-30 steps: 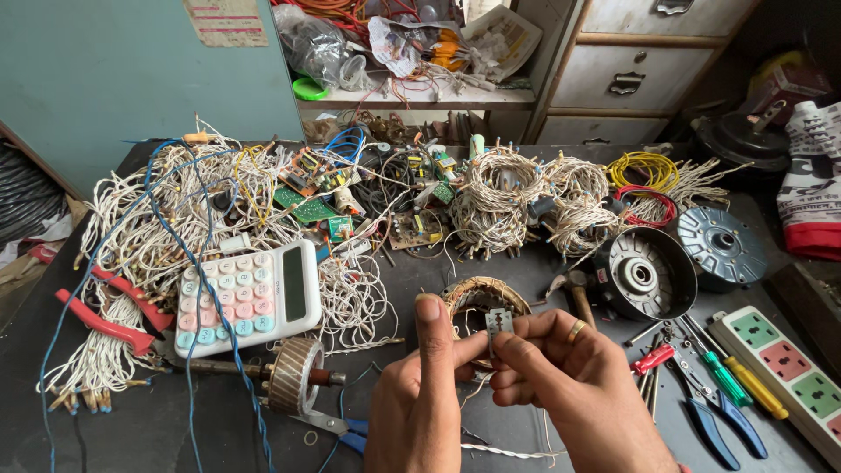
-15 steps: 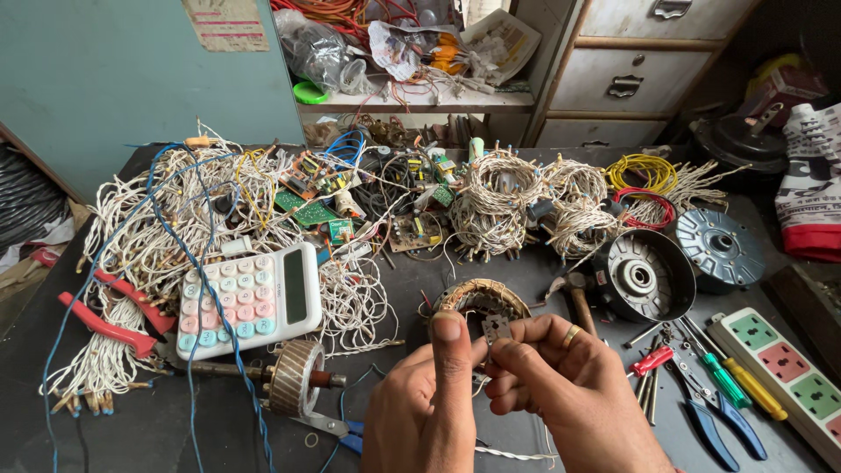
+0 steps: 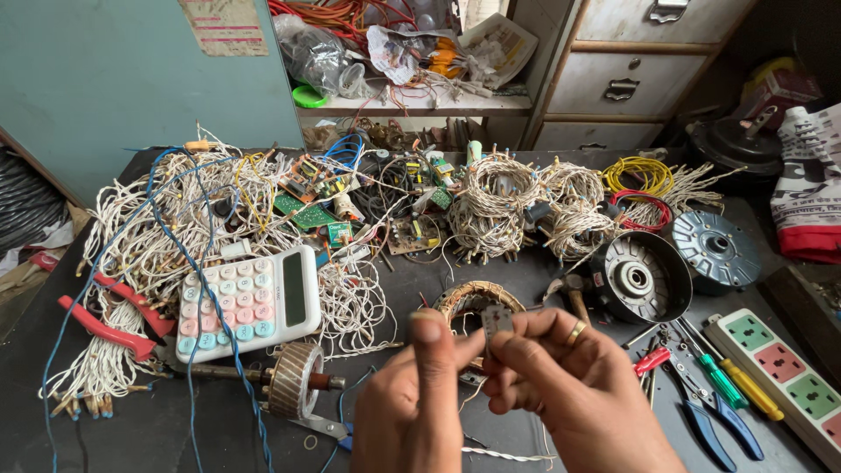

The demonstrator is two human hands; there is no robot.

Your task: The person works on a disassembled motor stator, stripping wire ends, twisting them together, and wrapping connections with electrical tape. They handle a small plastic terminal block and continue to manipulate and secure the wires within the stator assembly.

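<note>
While the right hand [image 3: 574, 394] pinches a small grey metal part [image 3: 497, 321] at its fingertips, the left hand [image 3: 412, 412], fingers curled with thumb raised, touches it at nine o'clock, above a wound coil ring [image 3: 455, 298].

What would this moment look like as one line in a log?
left hand: thumb up, near metal piece | right hand: pinching small metal piece | behind: wound coil | left: calculator | surface: dark table

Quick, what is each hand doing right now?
Left hand: closed, thumb up, pinching the small flat grey metal piece from its left side.
Right hand: closed, fingertips gripping the same piece; gold ring on one finger.
</note>
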